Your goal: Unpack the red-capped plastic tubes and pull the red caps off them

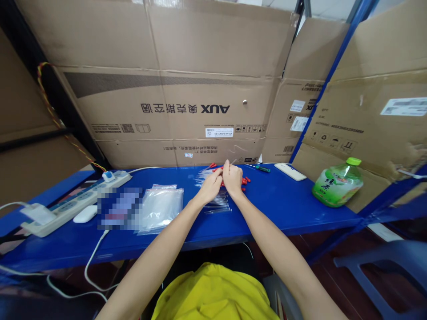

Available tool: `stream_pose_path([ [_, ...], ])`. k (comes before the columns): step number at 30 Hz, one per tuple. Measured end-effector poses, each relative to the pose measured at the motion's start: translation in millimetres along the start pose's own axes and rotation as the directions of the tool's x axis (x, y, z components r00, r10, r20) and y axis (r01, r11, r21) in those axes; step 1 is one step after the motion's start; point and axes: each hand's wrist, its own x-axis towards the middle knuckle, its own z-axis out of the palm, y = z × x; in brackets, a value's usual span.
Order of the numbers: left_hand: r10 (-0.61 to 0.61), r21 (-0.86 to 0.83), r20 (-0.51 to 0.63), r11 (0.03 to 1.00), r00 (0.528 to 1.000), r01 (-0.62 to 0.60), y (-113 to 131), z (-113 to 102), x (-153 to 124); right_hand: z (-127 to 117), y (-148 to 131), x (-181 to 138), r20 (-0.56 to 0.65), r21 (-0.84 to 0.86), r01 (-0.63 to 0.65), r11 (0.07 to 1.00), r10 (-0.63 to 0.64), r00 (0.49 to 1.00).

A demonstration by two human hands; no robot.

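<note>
My left hand point(211, 186) and my right hand point(232, 178) meet over the middle of the blue table, fingers closed and touching. A thin clear tube point(234, 162) sticks out by the fingertips of my right hand. What my left fingers pinch is hidden. Under and in front of my hands lie several thin clear tubes point(218, 203), roughly side by side. Small red caps point(246, 180) are scattered to the right of my right hand, and a few more red pieces point(212, 165) show behind my left. More clear tubes point(200, 178) lie left of my left hand.
Clear plastic bags point(163, 205) lie left of my hands, beside a blurred-out item point(120, 209). Further left are a white case point(85, 214) and a power strip point(80, 200). On the right are a screwdriver point(263, 169), a white phone-like slab point(290, 172) and a green bottle point(337, 183). Cardboard point(180, 89) walls the back.
</note>
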Motion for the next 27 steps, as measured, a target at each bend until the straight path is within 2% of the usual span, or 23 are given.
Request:
stream_pose_path([
  [5,0.066,0.244,0.011,0.968,0.998,-0.067,6,1,-6,-1,3,3,-0.008,0.167,-0.125,0.978,0.128,0.992],
  [10,0.163,0.4,-0.068,0.908,0.984,-0.123,7,1,-5,0,3,1,-0.044,0.33,-0.169,0.929,0.194,0.98],
  [13,0.165,0.33,-0.111,0.936,0.98,-0.12,6,0,-3,-1,4,1,-0.014,0.441,-0.138,0.887,0.16,0.987],
  [16,0.101,0.119,-0.046,0.988,0.994,-0.095,4,-2,-2,-3,7,1,0.022,0.494,-0.053,0.868,0.048,0.999],
  [19,0.056,-0.004,0.035,0.998,0.998,-0.056,4,-3,-2,-5,12,3,0.05,0.462,0.02,0.887,-0.048,0.998],
  [24,0.002,0.081,0.063,0.997,0.998,-0.007,8,-4,-2,-6,12,1,0.0,0.274,0.114,0.955,-0.119,0.993],
  [27,0.017,0.053,0.039,0.998,0.999,-0.019,10,-4,-2,-5,7,-2,-0.013,0.163,0.142,0.976,-0.142,0.99],
])
